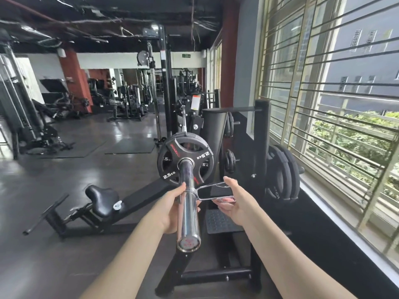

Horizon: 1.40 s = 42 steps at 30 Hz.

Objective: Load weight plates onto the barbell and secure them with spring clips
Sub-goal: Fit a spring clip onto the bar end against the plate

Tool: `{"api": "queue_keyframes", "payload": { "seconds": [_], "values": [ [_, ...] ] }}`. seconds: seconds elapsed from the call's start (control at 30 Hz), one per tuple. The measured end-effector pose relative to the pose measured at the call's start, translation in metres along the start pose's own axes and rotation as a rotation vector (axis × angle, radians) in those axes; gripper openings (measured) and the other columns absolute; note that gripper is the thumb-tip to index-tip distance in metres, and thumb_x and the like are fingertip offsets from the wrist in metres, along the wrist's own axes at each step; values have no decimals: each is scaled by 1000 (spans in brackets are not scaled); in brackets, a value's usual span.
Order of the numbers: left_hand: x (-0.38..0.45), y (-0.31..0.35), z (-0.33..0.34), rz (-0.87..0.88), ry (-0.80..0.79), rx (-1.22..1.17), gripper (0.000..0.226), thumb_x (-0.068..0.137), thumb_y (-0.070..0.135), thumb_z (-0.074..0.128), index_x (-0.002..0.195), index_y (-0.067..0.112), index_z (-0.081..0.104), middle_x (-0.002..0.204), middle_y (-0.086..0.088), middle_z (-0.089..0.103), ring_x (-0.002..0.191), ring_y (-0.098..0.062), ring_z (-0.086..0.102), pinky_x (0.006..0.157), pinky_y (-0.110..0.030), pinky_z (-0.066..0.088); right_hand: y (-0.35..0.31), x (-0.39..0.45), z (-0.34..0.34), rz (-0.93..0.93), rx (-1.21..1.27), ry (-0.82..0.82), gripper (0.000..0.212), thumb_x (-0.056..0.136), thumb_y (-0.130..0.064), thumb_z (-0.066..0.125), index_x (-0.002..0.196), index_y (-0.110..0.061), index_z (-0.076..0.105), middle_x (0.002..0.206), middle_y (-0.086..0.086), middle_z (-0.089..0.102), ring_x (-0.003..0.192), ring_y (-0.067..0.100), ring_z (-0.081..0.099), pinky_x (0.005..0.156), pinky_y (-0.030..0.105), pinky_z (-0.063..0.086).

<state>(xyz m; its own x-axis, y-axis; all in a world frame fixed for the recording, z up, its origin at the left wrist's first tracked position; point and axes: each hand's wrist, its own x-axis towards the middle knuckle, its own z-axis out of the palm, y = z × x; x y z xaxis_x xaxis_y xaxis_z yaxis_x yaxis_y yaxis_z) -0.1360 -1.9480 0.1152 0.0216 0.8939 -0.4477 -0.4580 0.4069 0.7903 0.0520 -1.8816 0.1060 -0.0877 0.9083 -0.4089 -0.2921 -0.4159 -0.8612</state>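
Observation:
The chrome barbell sleeve point(188, 214) points toward me at the centre. A black 2.5 kg weight plate point(185, 161) sits on it further along. A metal spring clip point(212, 192) has its coil around the sleeve, a little short of the plate, with its two handles sticking out to the right. My right hand point(234, 202) grips those handles between thumb and fingers. My left hand point(169, 209) holds the sleeve from the left, just beside the coil.
A black plate rack point(262, 134) stands behind the bar, with larger black plates point(282, 175) hung on its pegs to the right. A barred window point(336, 104) lines the right side. A black seat and frame point(101, 199) lie low at the left.

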Motion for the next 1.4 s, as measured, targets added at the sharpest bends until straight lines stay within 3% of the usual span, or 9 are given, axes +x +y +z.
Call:
{"api": "queue_keyframes", "payload": {
  "seconds": [0.17,0.37,0.6,0.73,0.87,1.07,1.2,1.27,1.4],
  "values": [
    [55,35,-2,-21,42,27,52,86,51,70,98,1,74,91,-16,74,83,-32,70,79,-37,55,-19,56,18,7,12,2,40,83,-44,78,107,-15,63,105,19,71,92,31,77,82,37,60],
    [123,72,-3,20,91,-50,46,84,42,74,73,-2,78,78,-18,72,76,-32,68,109,-45,46,-47,113,43,56,-7,4,34,82,-47,78,89,-21,57,102,19,67,96,34,75,98,43,56],
    [152,94,-10,-43,96,-1,51,70,40,87,104,4,74,106,-18,73,112,-36,68,80,-42,59,-57,151,47,78,-78,-46,30,84,-53,74,91,-32,54,104,6,61,93,26,76,105,40,46],
    [150,92,-11,-7,84,15,49,74,41,85,103,4,72,101,-18,72,109,-37,68,82,-43,59,-56,148,50,60,-96,-50,52,80,-58,74,116,-24,59,109,12,69,88,27,78,93,35,49],
    [150,89,-8,42,113,53,49,73,46,83,95,3,75,97,-18,73,103,-37,69,92,-44,57,-58,136,50,85,-90,-46,55,83,-58,72,117,-21,51,105,10,64,98,28,74,106,41,47],
    [134,88,-8,277,479,758,65,80,78,53,84,16,72,88,-5,76,90,-27,71,81,-33,56,-65,133,49,50,-248,49,103,68,-73,73,148,-17,39,149,11,45,131,35,49,104,55,46],
    [112,117,-17,780,931,1117,32,92,56,53,102,27,60,106,8,68,106,-23,62,82,-36,51,-77,138,43,-418,-446,139,83,86,-60,66,150,-14,38,155,8,40,138,27,43,112,45,39],
    [107,133,-16,946,906,1216,47,90,57,58,127,27,54,131,4,57,126,-23,48,95,-43,48,-88,138,46,-584,-589,25,77,88,-58,65,149,-16,42,153,4,44,137,21,46,111,39,38],
    [118,153,-8,693,660,1387,86,86,75,49,155,27,30,161,1,34,147,-23,32,115,-46,32,-108,140,65,-629,-842,-188,79,88,-61,65,152,-22,40,150,-1,50,127,14,53,103,28,41]
  ]
}}
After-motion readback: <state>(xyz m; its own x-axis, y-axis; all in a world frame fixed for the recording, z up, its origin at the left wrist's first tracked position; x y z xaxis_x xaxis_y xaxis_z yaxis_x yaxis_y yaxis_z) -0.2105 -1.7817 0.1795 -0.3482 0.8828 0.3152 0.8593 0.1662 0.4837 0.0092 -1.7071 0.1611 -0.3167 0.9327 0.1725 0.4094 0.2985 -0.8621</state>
